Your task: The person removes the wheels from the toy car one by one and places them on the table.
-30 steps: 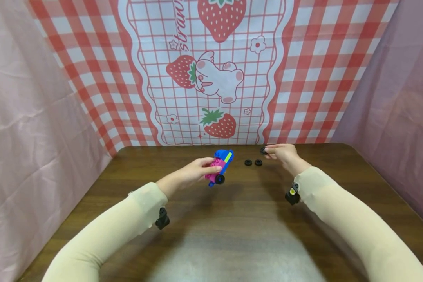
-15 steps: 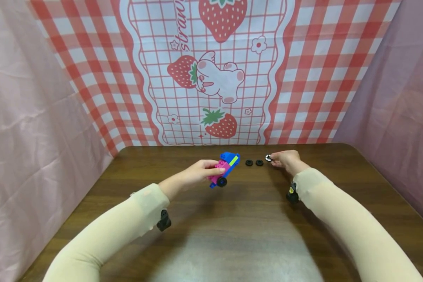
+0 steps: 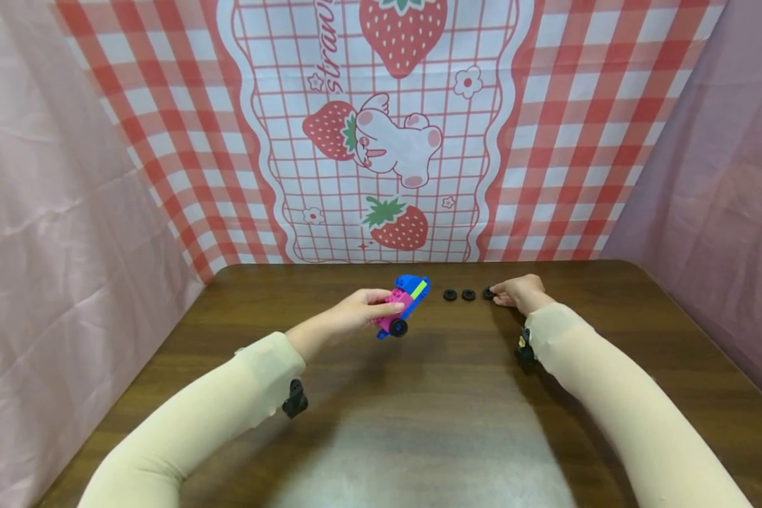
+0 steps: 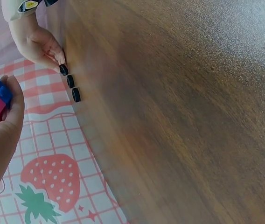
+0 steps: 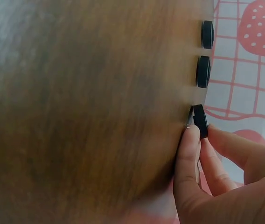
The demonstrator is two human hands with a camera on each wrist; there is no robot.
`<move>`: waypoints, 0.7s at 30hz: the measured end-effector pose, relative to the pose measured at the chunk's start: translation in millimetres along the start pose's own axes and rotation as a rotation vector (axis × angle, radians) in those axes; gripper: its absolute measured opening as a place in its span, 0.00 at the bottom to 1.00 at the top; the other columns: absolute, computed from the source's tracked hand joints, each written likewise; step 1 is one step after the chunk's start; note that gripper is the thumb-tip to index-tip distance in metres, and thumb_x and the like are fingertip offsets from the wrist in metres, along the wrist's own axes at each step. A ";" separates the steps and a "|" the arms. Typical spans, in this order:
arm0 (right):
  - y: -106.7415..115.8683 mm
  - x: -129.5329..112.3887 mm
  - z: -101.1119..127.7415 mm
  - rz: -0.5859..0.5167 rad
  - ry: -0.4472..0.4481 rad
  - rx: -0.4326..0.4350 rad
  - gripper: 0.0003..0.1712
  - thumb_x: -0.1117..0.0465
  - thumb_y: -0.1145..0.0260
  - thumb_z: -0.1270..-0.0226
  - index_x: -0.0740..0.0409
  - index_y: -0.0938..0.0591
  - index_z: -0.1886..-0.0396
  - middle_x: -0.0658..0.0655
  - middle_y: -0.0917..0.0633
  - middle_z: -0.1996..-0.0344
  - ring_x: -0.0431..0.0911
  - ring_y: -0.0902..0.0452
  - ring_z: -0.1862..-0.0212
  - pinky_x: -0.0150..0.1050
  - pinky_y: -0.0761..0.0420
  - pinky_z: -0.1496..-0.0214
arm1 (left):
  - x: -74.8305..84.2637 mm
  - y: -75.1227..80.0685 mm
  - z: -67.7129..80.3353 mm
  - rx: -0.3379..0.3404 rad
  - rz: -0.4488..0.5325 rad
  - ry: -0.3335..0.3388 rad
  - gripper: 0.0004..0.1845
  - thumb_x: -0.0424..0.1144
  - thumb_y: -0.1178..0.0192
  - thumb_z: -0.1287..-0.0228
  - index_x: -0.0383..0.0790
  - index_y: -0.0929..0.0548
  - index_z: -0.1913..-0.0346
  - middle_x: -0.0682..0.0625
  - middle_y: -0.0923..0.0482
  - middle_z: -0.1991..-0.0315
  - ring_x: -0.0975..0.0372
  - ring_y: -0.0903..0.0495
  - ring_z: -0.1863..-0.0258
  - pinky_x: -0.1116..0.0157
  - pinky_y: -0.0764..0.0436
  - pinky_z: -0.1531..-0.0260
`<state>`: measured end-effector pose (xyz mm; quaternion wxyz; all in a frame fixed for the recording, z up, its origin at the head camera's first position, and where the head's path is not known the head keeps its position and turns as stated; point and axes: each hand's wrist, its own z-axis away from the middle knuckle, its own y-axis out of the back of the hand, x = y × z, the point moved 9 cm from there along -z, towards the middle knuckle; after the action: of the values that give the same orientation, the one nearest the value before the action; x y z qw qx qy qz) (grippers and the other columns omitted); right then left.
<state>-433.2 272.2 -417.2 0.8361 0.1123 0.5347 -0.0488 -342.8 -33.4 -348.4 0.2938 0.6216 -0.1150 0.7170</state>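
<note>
Risk of a roll-away: right hand (image 3: pixel 519 292) pinches the third black wheel (image 5: pixel 199 121) at the table (image 3: pixel 419 423) beside two loose wheels (image 3: pixel 459 294), left hand (image 3: pixel 355 314) grips the toy car (image 3: pixel 403 303) aloft, and a nudge could scatter them.

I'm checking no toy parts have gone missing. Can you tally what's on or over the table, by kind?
Loose black wheels on the table: 3 (left, middle, and one at the right hand's fingertips)
Toy block cars: 1 (toy car, gripped by the left hand, one wheel visibly mounted)
Total: 4
</note>
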 end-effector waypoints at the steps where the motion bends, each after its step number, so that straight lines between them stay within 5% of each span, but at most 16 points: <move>1: -0.1 -0.1 0.1 0.009 0.004 0.007 0.26 0.74 0.35 0.40 0.76 0.31 0.42 0.51 0.20 0.91 0.37 0.21 0.85 0.31 0.16 0.67 | 0.0 -0.1 -0.1 0.000 0.003 -0.002 0.22 0.41 0.46 0.27 0.31 0.27 0.37 0.42 0.22 0.51 0.63 0.21 0.59 0.55 0.24 0.44; 10: -0.4 -4.1 -2.7 0.159 0.021 0.031 0.36 0.72 0.34 0.40 0.81 0.38 0.36 0.50 0.22 0.92 0.37 0.22 0.87 0.31 0.16 0.70 | 0.8 1.2 2.1 -0.010 -0.012 -0.030 0.26 0.45 0.44 0.29 0.31 0.29 0.36 0.43 0.24 0.50 0.62 0.22 0.57 0.57 0.23 0.45; 21: 1.2 -1.7 -6.1 0.202 0.029 0.052 0.40 0.70 0.32 0.42 0.81 0.41 0.35 0.49 0.22 0.92 0.36 0.23 0.88 0.30 0.17 0.73 | -4.1 2.5 3.3 0.023 -0.026 -0.014 0.21 0.41 0.46 0.28 0.32 0.26 0.38 0.45 0.23 0.54 0.62 0.23 0.60 0.58 0.24 0.47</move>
<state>-439.1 274.7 -418.0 0.8258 0.1877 0.5314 0.0235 -341.3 -38.3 -351.2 0.2951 0.6315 -0.1006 0.7099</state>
